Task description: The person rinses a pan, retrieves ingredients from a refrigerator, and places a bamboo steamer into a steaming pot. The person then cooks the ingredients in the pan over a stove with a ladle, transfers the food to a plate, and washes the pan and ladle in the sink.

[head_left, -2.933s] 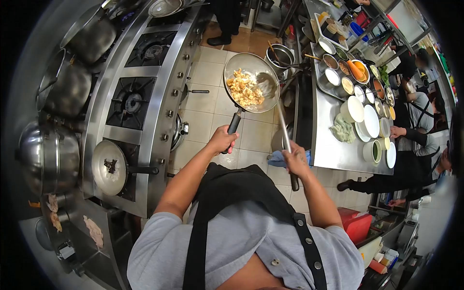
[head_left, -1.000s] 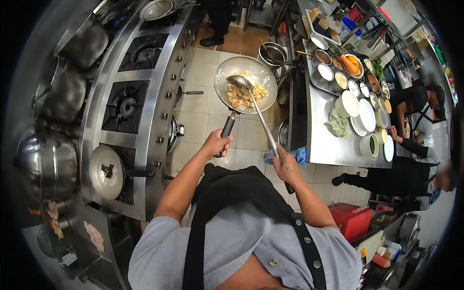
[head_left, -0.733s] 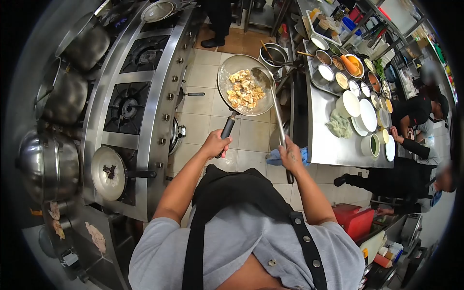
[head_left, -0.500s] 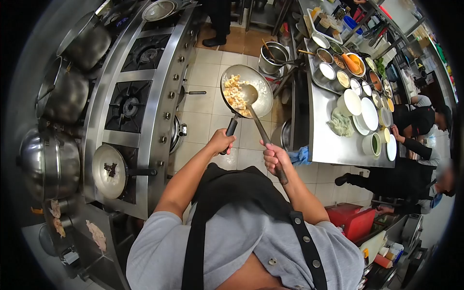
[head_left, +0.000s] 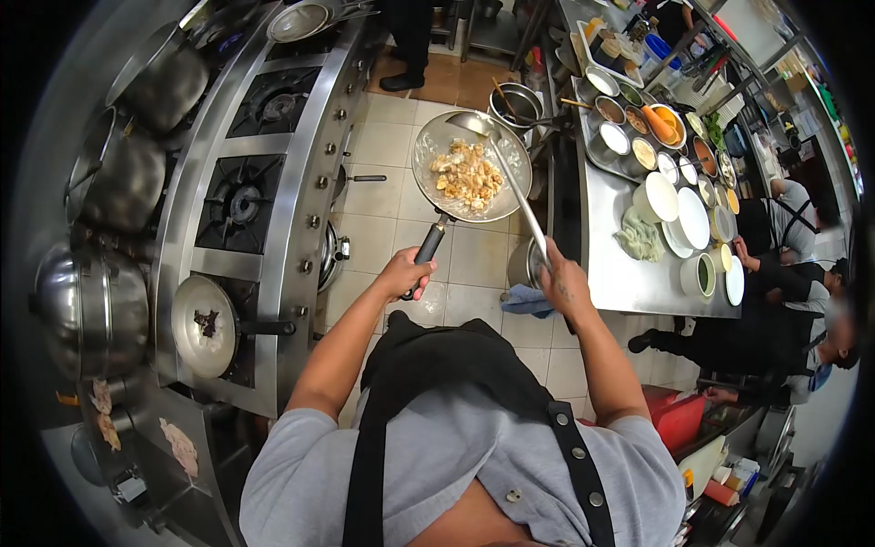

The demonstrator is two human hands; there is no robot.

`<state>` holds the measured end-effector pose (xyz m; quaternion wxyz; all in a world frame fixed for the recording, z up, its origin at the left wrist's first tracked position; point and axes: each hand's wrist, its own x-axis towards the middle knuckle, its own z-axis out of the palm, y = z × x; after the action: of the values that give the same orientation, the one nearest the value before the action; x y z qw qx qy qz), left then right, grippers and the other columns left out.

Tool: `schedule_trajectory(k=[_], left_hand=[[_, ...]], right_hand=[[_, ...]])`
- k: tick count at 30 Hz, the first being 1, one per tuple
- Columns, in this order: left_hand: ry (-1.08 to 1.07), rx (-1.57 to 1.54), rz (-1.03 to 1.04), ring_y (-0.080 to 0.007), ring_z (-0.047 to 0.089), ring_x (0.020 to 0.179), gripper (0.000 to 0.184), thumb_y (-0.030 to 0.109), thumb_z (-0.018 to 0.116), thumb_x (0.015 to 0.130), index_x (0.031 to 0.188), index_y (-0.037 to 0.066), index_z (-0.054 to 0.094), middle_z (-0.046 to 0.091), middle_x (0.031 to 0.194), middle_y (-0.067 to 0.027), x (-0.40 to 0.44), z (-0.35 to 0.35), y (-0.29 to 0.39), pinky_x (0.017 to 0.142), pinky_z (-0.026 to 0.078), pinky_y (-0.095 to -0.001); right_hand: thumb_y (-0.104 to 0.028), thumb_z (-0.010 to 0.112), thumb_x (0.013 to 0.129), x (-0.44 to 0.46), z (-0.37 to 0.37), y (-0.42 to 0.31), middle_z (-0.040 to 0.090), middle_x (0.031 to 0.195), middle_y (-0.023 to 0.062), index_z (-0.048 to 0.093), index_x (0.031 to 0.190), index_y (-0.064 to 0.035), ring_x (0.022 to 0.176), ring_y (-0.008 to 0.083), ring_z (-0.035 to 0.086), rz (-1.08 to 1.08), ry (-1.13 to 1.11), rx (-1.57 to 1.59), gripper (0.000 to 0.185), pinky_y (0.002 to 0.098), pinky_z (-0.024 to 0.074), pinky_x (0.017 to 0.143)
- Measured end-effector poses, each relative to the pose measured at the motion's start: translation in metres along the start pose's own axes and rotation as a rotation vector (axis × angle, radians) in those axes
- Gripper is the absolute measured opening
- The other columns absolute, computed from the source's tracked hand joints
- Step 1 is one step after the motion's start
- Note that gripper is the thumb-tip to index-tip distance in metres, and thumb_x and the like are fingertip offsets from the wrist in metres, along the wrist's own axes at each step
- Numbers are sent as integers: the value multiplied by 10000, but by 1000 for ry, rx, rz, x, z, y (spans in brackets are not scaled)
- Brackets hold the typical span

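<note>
My left hand [head_left: 406, 274] is closed round the black handle of a frying pan [head_left: 512, 155], held out over the tiled floor. Chopped, yellowish-white food [head_left: 468, 178] lies heaped in the middle of the pan. In my closed right hand [head_left: 565, 284] is the long handle of a metal ladle [head_left: 513, 182]. The ladle's bowl rests at the pan's far rim, past the food. A blue cloth [head_left: 529, 302] hangs just below my right hand.
To the left runs a gas stove [head_left: 243, 202] carrying another pan [head_left: 207, 351] with dark bits in it. On the right, a steel counter [head_left: 620, 278] bears bowls, plates and a greenish cloth [head_left: 641, 234]. Behind it stand co-workers [head_left: 738, 319]. A steel pot [head_left: 517, 102] sits beyond the pan.
My right hand has moved right and up, swinging the ladle's bowl from amid the food to the far rim. The pan has shifted slightly right, and the food now sits centred.
</note>
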<state>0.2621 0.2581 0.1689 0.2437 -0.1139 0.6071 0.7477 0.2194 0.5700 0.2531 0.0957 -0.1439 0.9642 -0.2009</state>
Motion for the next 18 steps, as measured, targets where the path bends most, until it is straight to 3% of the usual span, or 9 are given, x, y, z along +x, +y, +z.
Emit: schedule_trajectory(k=[3,7,10,13,16,17,18], left_hand=[[4,21,19,-120,472,359,101,97,584,862,890,26,518,509,570,-20,-3,1,3,349,393,-272],[24,17,10,-128,483,363,102,94,585,862,872,23,512,513,571,-26,4,5,9,346,390,-274],[84,69,-17,-134,488,361,121,95,590,859,837,25,494,515,571,-33,11,4,8,343,387,-281],[118,107,-22,-143,491,358,150,97,595,855,807,25,472,516,570,-44,10,7,4,339,385,-290],[145,124,-41,-148,492,355,154,86,597,851,812,20,463,522,574,-55,15,15,-2,334,385,-295],[147,132,-46,-145,490,353,146,77,596,851,824,16,467,524,575,-55,22,16,-9,332,386,-292],[150,138,-52,-143,488,352,138,67,596,851,837,13,470,526,577,-54,29,18,-17,330,388,-288]], right_hand=[[-100,573,819,16,34,28,626,780,278,409,1331,1,741,454,609,17,54,-55,547,499,497,688],[-79,562,830,-18,48,32,611,764,289,461,1302,12,729,439,617,-49,-39,161,492,459,498,659],[-92,563,835,-28,23,15,591,740,302,482,1286,25,702,426,621,39,-116,303,473,441,495,671],[-105,575,840,-18,49,28,599,639,214,568,1144,15,547,326,614,-50,106,339,326,400,495,540],[-112,584,845,-14,54,22,539,550,75,584,931,-29,424,175,529,420,-294,865,120,338,440,390],[-123,588,852,-19,49,5,459,530,-18,524,861,-85,377,82,434,531,-343,1121,75,265,351,307],[-134,570,875,-22,51,-5,436,534,-22,529,978,-95,365,87,402,637,-387,1277,118,263,338,306]])
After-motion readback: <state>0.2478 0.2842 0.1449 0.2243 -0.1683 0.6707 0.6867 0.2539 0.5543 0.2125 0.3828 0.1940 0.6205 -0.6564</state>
